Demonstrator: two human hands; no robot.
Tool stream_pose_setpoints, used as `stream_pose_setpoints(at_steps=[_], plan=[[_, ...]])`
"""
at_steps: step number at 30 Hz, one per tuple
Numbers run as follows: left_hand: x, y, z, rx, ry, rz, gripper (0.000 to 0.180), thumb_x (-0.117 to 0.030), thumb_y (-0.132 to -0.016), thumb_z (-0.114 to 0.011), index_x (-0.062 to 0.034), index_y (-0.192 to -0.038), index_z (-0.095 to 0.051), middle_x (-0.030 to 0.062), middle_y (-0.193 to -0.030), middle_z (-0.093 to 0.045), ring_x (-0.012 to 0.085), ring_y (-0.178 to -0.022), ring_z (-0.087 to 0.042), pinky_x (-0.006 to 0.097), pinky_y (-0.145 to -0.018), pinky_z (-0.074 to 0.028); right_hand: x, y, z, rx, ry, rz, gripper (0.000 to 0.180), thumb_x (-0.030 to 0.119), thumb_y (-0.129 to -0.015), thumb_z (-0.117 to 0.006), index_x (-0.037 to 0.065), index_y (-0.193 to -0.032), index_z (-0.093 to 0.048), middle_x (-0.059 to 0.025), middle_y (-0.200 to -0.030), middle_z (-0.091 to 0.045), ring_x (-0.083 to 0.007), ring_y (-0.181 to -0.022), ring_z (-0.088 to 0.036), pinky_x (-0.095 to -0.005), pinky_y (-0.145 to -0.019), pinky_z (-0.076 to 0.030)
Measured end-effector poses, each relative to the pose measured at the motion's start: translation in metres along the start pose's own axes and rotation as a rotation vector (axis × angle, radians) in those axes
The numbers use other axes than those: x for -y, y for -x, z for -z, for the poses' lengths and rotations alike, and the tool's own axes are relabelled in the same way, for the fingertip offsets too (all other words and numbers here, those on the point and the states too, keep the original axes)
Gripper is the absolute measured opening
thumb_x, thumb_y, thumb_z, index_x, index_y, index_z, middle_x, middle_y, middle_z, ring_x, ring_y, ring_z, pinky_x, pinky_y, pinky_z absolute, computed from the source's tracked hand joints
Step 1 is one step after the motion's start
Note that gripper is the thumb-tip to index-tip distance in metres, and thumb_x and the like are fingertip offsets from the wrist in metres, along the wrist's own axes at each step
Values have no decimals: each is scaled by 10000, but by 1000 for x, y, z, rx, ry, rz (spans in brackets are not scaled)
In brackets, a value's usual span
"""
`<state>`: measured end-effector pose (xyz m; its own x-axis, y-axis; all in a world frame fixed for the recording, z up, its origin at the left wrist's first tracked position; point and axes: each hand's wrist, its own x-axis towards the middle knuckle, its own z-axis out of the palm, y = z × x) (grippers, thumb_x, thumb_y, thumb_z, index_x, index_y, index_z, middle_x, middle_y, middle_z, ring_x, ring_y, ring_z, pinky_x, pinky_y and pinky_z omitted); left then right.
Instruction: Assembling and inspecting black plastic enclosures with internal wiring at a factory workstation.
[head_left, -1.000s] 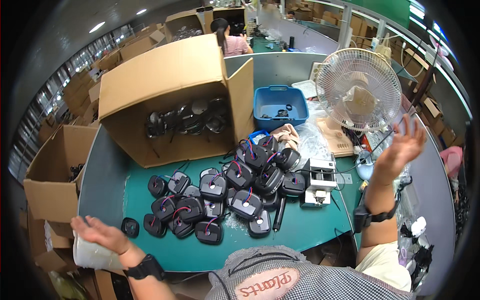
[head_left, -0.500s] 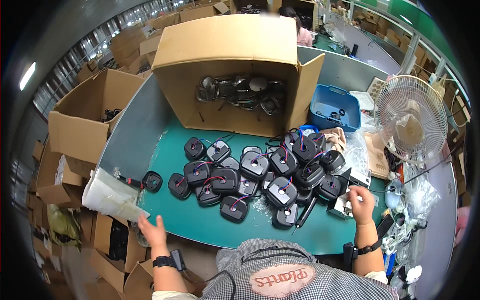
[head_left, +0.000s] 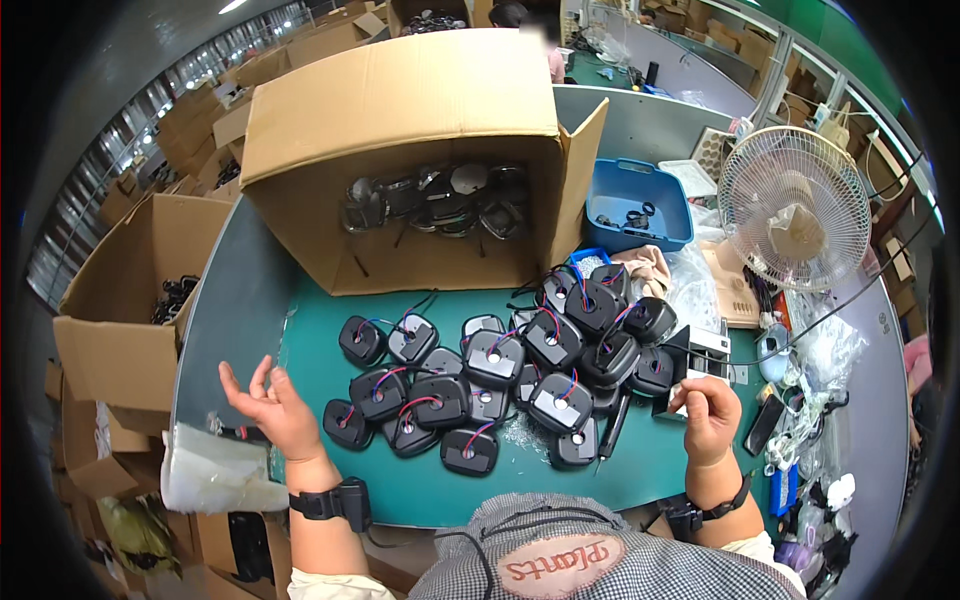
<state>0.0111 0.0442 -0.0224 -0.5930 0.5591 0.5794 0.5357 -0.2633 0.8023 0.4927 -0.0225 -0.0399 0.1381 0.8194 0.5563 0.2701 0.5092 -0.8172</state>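
My left hand (head_left: 275,412) is raised over the left side of the green table (head_left: 310,320), fingers spread, with nothing in it. On the right, my right hand (head_left: 710,420) has its fingers curled, thumb and forefinger pressed together; what they pinch, if anything, is too small to make out. It is in front of a small white and black box-shaped device (head_left: 708,348). Between my hands lies a pile of black rounded plastic housings (head_left: 440,400) with red and blue wires. A black pen-shaped screwdriver (head_left: 614,428) lies at the pile's right side, its thin tip toward me.
A big cardboard box (head_left: 400,100) on its side holds dark and clear parts. Right of it are a blue bin (head_left: 640,205), a beige cloth (head_left: 645,268) and a fan (head_left: 795,205). A whitish plastic roll (head_left: 220,475) hangs at the left edge. Cartons (head_left: 120,340) stand beyond the partition.
My left hand has risen from the table's left edge and moved over the table, fingers still apart. My right hand stays curled near the box-shaped device. The whole view has shifted and tilted.
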Motion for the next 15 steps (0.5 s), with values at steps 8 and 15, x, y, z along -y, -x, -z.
stream_pose_setpoints(at_steps=[8,15], plan=[[43,-50,-135,165,-77,-509,806,-211,-868,-676,-57,-1495,-192,174,-1542,-222,355,-1406,-270,501,-1090,-325,-2,31,21,-304,136,-219,117,47,-949,-536,-19,-987,-625,-87,-763,-615,-148,-651,-596,-264,-568,-510],[91,-56,-306,451,-209,-598,827,-314,-779,-770,-113,-1457,-342,205,-1506,-290,395,-1366,-318,485,-1126,-290,21,69,34,-453,422,-404,118,74,-950,-548,-20,-965,-617,-86,-759,-598,-133,-598,-570,-242,-555,-467]])
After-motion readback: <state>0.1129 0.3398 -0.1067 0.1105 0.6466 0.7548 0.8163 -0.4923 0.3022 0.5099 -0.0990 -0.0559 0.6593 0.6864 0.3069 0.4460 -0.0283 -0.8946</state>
